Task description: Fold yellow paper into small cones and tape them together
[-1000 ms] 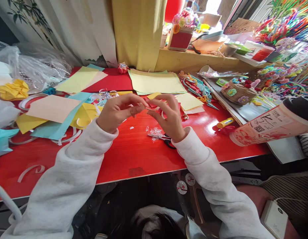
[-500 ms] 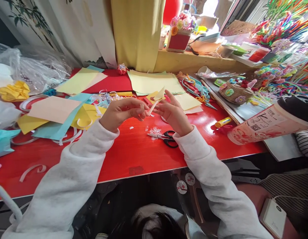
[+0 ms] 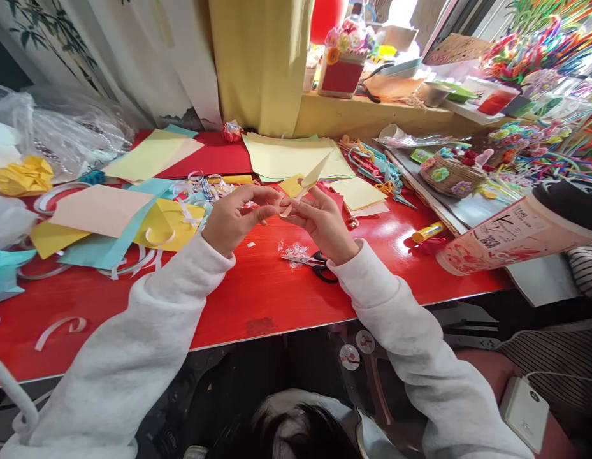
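A thin pale yellow paper strip [image 3: 317, 171] rises at a slant above the red table, its lower end curled between my two hands. My right hand [image 3: 325, 224] pinches the strip near that lower end. My left hand [image 3: 239, 217] meets it from the other side, thumb and forefinger closed at the curled end. Fingers partly hide the strip there. Below the hands lie black-handled scissors [image 3: 319, 265], blades toward a heap of white paper shreds [image 3: 296, 252]. Behind the strip is a small yellow paper piece [image 3: 292, 185].
Coloured paper sheets [image 3: 102, 210] and curled strips spread at the left. Stacked pale yellow sheets [image 3: 290, 156] lie at the back. A tilted drink cup [image 3: 510, 236], a yellow glue stick [image 3: 427, 232] and a flowered basket [image 3: 451, 172] stand right. The table's front edge runs below my forearms.
My hands have drawn closer together. The paper strip now stands out longer and straighter toward the upper right, and my right fingers have closed in on its lower end.
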The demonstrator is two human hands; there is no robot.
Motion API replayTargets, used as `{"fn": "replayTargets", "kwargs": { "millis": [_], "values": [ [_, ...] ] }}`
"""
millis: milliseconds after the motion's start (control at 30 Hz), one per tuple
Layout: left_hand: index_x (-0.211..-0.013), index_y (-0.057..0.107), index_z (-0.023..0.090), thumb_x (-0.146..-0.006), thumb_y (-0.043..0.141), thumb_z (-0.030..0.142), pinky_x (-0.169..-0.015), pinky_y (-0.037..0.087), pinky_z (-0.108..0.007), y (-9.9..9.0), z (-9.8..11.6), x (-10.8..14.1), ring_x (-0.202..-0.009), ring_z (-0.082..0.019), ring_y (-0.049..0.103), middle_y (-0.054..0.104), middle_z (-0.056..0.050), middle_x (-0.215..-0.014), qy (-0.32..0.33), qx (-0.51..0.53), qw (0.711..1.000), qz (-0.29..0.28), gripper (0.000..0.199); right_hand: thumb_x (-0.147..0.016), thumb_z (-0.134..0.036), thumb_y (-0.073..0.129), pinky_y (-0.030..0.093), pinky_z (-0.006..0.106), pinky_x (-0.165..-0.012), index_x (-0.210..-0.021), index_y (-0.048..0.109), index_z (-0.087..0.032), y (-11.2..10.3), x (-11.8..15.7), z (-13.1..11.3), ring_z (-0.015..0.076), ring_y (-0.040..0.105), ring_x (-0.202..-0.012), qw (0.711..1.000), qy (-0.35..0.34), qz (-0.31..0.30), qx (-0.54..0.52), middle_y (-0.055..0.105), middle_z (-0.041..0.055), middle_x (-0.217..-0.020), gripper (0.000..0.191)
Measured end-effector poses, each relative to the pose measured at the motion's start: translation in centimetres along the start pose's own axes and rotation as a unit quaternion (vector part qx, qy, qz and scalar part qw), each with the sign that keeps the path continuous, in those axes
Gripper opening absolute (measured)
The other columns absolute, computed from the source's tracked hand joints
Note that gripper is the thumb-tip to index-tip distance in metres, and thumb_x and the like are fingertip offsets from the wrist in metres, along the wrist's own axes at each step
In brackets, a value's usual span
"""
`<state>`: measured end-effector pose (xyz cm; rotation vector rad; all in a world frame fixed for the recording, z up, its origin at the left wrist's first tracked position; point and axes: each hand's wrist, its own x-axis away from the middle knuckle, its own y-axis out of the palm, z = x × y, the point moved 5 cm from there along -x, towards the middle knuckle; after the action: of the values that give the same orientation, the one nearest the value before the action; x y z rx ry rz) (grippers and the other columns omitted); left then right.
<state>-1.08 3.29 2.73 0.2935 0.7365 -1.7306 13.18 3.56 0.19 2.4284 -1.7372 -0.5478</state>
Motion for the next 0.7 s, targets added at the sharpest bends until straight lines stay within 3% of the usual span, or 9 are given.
{"fn": "replayTargets", "kwargs": {
  "millis": [133,367,500,700],
  "values": [
    [-0.096,0.056,0.017,-0.071,0.068,0.027,-0.058,0.049,-0.023,0.2,0.7,0.1,-0.073,-0.012,0.055,0.057,-0.004,-0.089,0.113,-0.142,0.983,-0.005,0.030,-0.078,-0.031,0.060,0.052,0.032,-0.084,-0.105,0.046,-0.021,-0.5,-0.2,0.0,0.0136,0.064,-0.087,1.000,-0.001,0.018,0.003,0.067,0.0035,-0.095,0.032],
    [-0.087,0.055,0.016,-0.079,0.059,0.021,-0.062,0.047,-0.024,0.9,1.1,0.7,-0.067,-0.010,0.055,0.059,-0.002,-0.082,0.192,-0.263,0.945,-0.013,0.010,-0.077,-0.036,0.060,0.054,0.032,-0.080,-0.093,0.056,-0.017,-0.4,-0.1,0.5,0.0145,0.065,-0.081,0.998,0.008,0.050,0.030,0.067,0.0043,-0.087,0.026],
    [-0.089,0.055,0.016,-0.082,0.055,0.018,-0.065,0.047,-0.023,1.4,1.0,0.9,-0.069,-0.011,0.056,0.059,-0.002,-0.081,0.220,-0.276,0.935,-0.040,0.008,-0.077,-0.041,0.058,0.055,0.032,-0.074,-0.097,0.060,-0.018,-0.2,0.0,0.7,0.0150,0.065,-0.078,0.996,-0.001,0.043,0.083,0.065,0.0012,-0.076,0.030],
    [-0.090,0.056,0.017,-0.083,0.052,0.018,-0.068,0.047,-0.024,1.5,0.8,0.9,-0.072,-0.012,0.057,0.059,-0.002,-0.080,0.215,-0.290,0.931,-0.050,0.008,-0.080,-0.043,0.052,0.054,0.030,-0.079,-0.097,0.063,-0.018,0.3,0.0,0.3,0.0121,0.061,-0.078,0.985,-0.042,-0.010,0.167,0.061,-0.0004,-0.078,0.032]
  ]
}}
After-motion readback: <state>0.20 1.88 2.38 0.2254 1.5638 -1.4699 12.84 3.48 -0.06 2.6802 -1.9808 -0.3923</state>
